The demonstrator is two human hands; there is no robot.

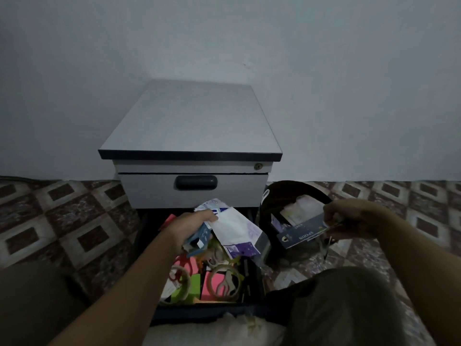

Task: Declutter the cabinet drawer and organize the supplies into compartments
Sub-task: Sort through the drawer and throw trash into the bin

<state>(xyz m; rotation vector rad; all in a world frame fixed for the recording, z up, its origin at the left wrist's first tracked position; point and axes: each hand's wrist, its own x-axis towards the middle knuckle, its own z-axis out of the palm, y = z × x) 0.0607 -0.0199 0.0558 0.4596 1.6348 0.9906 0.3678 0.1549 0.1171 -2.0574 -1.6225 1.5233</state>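
L hand [192,229] grips white packet [237,227]; R hand [349,218] pinches SPOON card [301,234] over bin [296,184] rim.

left grip [190,227] curled tight, right grip [353,218] pinching

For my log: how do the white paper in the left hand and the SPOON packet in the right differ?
The white paper is pale, purple-printed; the SPOON packet is dark blue. The left hand grips the paper over the open drawer; the right hand pinches the packet by the black bin. Both are flat, held up.
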